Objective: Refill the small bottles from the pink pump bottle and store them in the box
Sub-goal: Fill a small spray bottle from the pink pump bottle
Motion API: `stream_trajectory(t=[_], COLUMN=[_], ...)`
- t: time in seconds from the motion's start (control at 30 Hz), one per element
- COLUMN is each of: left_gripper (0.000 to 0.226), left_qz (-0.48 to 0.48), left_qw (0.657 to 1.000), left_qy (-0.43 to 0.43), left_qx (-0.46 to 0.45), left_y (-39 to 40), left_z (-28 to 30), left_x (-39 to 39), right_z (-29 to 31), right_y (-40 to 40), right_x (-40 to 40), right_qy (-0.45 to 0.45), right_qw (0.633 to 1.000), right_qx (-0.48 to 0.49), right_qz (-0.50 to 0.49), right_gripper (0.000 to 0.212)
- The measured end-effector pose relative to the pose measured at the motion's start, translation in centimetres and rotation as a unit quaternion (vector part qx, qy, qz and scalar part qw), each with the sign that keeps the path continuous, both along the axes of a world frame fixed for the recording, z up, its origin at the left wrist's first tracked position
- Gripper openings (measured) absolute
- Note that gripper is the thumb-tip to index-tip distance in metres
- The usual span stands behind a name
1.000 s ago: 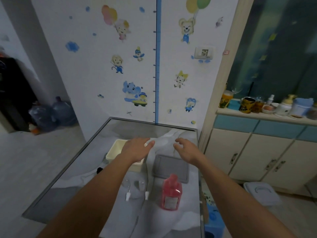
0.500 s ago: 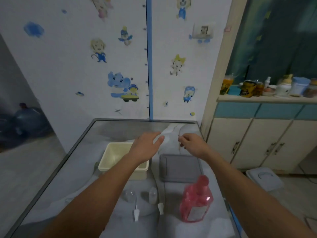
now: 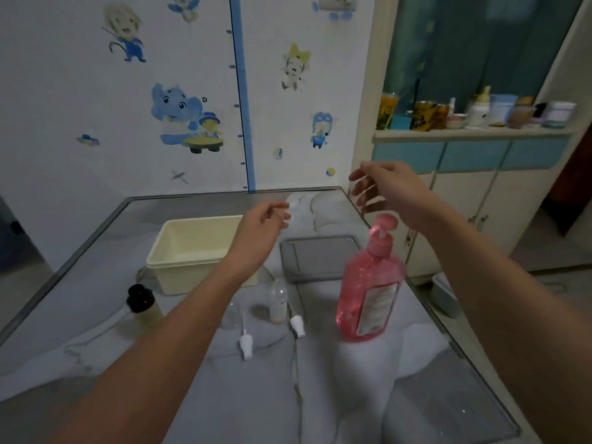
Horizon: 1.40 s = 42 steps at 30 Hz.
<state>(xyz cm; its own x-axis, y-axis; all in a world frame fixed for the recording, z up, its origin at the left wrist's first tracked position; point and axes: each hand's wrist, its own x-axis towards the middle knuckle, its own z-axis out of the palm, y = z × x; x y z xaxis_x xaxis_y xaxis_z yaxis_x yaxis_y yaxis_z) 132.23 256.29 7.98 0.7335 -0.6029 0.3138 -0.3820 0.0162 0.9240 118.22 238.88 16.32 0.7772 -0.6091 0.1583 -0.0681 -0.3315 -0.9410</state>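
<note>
Forearm [image 3: 205,302] hides clear bottle [image 3: 232,314] partly.

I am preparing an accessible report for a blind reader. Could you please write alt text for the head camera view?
Two bare hands hover over a grey table, holding nothing: the left hand above a cream box, the right hand above a pink pump bottle. Two small clear bottles stand uncapped, their white pump tops lying beside them.

pink pump bottle [image 3: 370,290] upright | small clear bottles [image 3: 278,299] uncapped, left of it | cream box [image 3: 192,248] open behind
</note>
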Motion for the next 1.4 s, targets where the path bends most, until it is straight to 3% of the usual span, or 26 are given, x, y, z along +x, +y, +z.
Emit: stream_trajectory(t=[0.13, 0.33, 0.4, 0.53, 0.83, 1.1, 1.3, 1.4], left_gripper=[0.015, 0.069, 0.075, 0.068, 0.033, 0.032, 0.032, 0.030], left_qz=[-0.006, -0.007, -0.010, -0.021, 0.006, 0.007, -0.024, -0.048], left_qw=[0.999, 0.993, 0.992, 0.992, 0.990, 0.999, 1.000, 0.999], left_qy=[0.015, 0.079, 0.094, 0.079, 0.004, 0.021, 0.020, -0.003], left_qx=[0.029, 0.087, 0.085, 0.097, 0.139, 0.046, -0.002, -0.008], left_y=[1.5, 3.0, 3.3, 3.9, 3.4, 3.9, 5.0, 5.2], left_z=[-3.7, -8.3, -9.3, -10.5, -11.4, -9.7, -7.7, -6.5], left_x=[-1.7, -2.7, -3.1, -3.7, -3.0, -3.4, -4.2, -5.0], right_z=[-1.3, -3.3, -4.1, -4.3, -3.6, -4.0, -3.7, -3.2], right_y=[2.2, 3.2, 3.3, 5.0, 8.0, 8.7, 8.4, 7.4], right_x=[-1.8, -2.5, -2.3, -1.6, 0.1, 0.1, -0.1, 0.3], right_qy=[0.014, -0.014, -0.046, -0.086, -0.089, -0.059, -0.035, 0.033], right_qw=[1.000, 0.994, 0.986, 0.973, 0.971, 0.977, 0.987, 0.987], right_qx=[0.007, 0.021, 0.060, 0.060, 0.029, -0.018, 0.024, 0.050], right_qz=[0.014, -0.102, -0.147, -0.207, -0.218, -0.206, -0.154, -0.151], right_gripper=[0.047, 0.041, 0.041, 0.042, 0.044, 0.033, 0.042, 0.034])
